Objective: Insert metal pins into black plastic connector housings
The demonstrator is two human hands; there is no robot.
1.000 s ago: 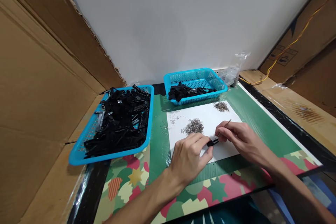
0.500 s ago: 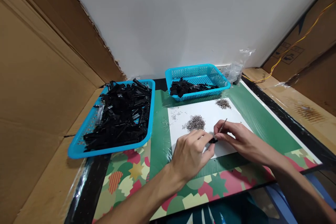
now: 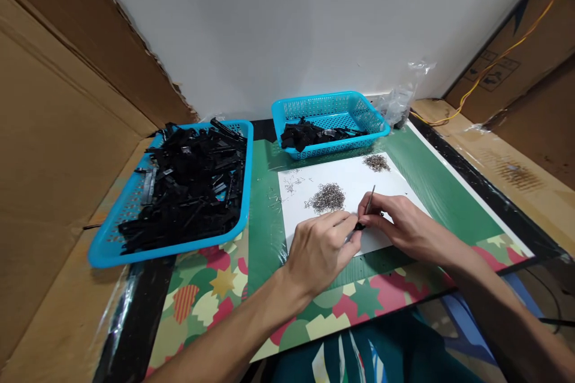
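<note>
Over the white sheet [image 3: 291, 215], my left hand [image 3: 318, 251] pinches a small black plastic part [image 3: 359, 227] between thumb and fingers. My right hand [image 3: 395, 221] is closed on a thin metal tool, perhaps tweezers [image 3: 371, 198], whose upper end sticks out above the fingers. The tool's lower end meets the black part, and the fingertips of both hands nearly touch there, hiding the contact. Just beyond my left hand lies a pile of tiny wiry metal pieces [image 3: 327, 197]. A smaller pile [image 3: 376, 163] of similar bits sits at the sheet's far right corner.
A blue basket [image 3: 246, 191] heaped with black plastic parts stands on the left. Another blue basket [image 3: 332, 148], holding fewer black parts, is at the back by the wall. Beside it rests a clear plastic bag [image 3: 398, 105]. Cardboard [image 3: 58, 102] encloses the left side.
The camera view has shifted slightly, so everything sits a little higher and further left. My hands stay together at the black part; the tool now stands more upright.
</note>
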